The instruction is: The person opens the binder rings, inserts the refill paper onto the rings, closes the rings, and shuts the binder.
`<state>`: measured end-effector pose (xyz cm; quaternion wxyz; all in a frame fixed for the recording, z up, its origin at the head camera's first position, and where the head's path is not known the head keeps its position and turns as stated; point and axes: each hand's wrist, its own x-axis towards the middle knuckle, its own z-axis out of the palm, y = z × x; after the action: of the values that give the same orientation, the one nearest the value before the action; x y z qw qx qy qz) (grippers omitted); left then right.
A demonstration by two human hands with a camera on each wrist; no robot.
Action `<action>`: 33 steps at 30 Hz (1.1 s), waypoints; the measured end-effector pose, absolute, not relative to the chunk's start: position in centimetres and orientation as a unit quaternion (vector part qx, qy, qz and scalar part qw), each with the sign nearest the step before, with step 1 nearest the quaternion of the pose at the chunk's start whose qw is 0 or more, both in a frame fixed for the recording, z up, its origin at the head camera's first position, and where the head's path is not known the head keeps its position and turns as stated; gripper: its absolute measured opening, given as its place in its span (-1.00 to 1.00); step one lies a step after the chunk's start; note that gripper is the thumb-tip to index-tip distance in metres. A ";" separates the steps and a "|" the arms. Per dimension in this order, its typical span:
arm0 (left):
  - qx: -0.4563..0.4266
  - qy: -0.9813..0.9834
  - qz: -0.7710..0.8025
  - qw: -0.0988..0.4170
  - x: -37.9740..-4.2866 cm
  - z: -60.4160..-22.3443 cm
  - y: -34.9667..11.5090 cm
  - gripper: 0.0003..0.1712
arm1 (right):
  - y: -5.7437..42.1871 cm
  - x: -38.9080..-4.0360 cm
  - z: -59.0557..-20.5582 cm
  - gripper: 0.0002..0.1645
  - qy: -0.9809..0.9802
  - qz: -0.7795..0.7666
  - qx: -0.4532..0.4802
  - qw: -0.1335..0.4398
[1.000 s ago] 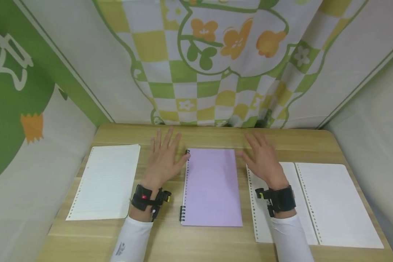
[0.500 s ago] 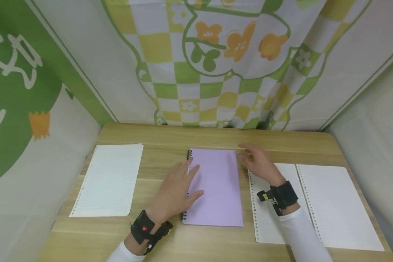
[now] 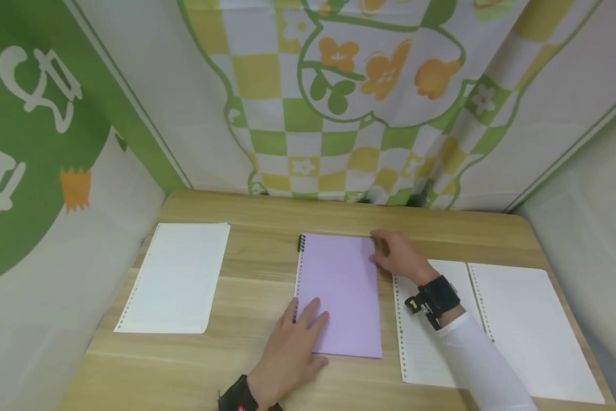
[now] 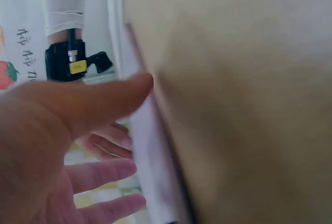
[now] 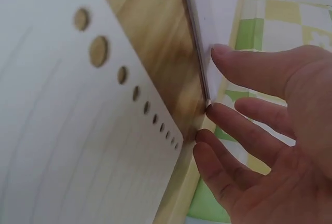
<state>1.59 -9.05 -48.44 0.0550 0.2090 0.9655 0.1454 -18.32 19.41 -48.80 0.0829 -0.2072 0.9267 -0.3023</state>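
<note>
A purple-covered notebook [image 3: 346,291] lies closed on the wooden table, with dark binding rings [image 3: 301,243] along its left edge. My left hand [image 3: 289,357] rests with spread fingers over its lower left part, the thumb near its bottom edge. At the top right corner my right hand [image 3: 400,257] has its fingers bent about the corner. In the right wrist view the thumb [image 5: 224,58] lies against the cover [image 5: 220,11] and the forefinger meets the corner's edge. The left wrist view shows the left thumb [image 4: 137,86] beside the notebook's edge.
One lined, hole-punched sheet [image 3: 176,279] lies at the left of the table [image 3: 256,274]. Two more punched sheets lie side by side at the right, a nearer one [image 3: 415,337] under my right forearm and an outer one [image 3: 536,331]. A patterned curtain [image 3: 308,125] hangs behind.
My left hand has moved from beside the notebook's top left down onto its lower left part. My right hand's fingers have bent and come onto the top right corner.
</note>
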 end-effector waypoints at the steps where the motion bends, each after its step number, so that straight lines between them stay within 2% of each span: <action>1: 0.205 0.965 0.154 0.050 1.7 -48.5 -9.1 -0.13 | 19.4 -18.3 -48.9 -0.28 0.927 -0.305 -0.203 0.083; 6: 0.183 0.962 0.199 0.030 2.1 -49.1 -9.5 -0.28 | 19.4 -18.6 -49.2 -0.34 0.923 -0.333 -0.183 0.067; 12: 0.177 0.963 0.203 0.018 2.2 -49.6 -9.6 -0.32 | 19.6 -19.9 -49.6 -0.61 0.899 -0.406 -0.158 0.040; 19: 0.174 0.962 0.208 0.019 2.5 -49.8 -9.7 -0.30 | 20.1 -21.3 -48.4 -0.62 0.831 -0.515 -0.086 0.193; 21: 0.174 0.963 0.205 0.012 2.6 -49.8 -9.5 -0.25 | 20.0 -21.4 -47.8 -0.64 0.820 -0.525 -0.076 0.214; 27: 0.178 0.961 0.204 -0.054 3.3 -49.8 -8.7 -0.17 | 18.8 -21.3 -45.3 -0.67 0.793 -0.564 -0.059 0.225; 33: 0.177 0.954 0.225 -0.087 3.9 -49.3 -8.4 -0.26 | 17.4 -21.2 -43.5 -0.64 0.770 -0.595 -0.065 0.220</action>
<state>3.92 -8.41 -49.35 -0.0875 0.1772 0.9542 0.2245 -21.24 17.39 -43.55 0.2198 -0.0645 0.7703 -0.5951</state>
